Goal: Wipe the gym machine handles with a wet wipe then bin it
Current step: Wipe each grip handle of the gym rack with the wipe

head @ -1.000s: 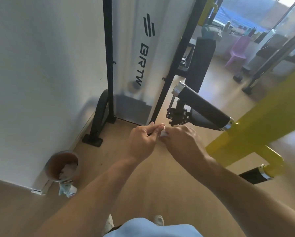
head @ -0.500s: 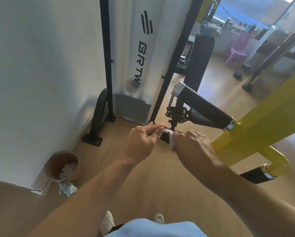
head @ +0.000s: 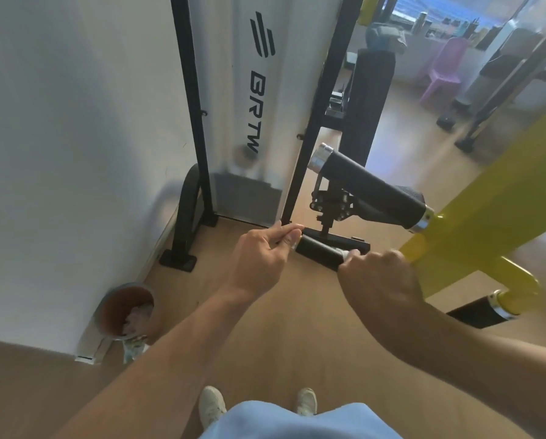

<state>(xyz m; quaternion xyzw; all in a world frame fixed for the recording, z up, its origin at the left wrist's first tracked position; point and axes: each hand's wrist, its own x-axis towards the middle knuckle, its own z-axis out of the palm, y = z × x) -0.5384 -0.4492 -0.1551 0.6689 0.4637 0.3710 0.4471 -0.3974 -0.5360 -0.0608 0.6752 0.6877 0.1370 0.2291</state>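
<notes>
A short black handle (head: 319, 252) of the yellow gym machine (head: 487, 204) runs between my hands. My left hand (head: 265, 258) pinches its left end cap with thumb and fingers. My right hand (head: 379, 277) is closed around its right part, and a bit of white wet wipe (head: 345, 255) shows at my thumb, pressed on the grip. A longer black handle (head: 373, 188) with chrome ends sticks out just above. A third black handle (head: 474, 310) sits lower right. A small brown bin (head: 123, 308) with used wipes inside stands by the wall at the lower left.
A white wall fills the left side, with a black frame post (head: 189, 99) and a white BRTW panel (head: 256, 90) behind the handles. A black pad (head: 370, 99) and a pink chair (head: 445, 64) stand farther back. My shoes (head: 211, 403) are on the wooden floor.
My right hand has slid rightward along the short handle with the wipe, uncovering the black grip. My left hand has stayed at the handle's left end.
</notes>
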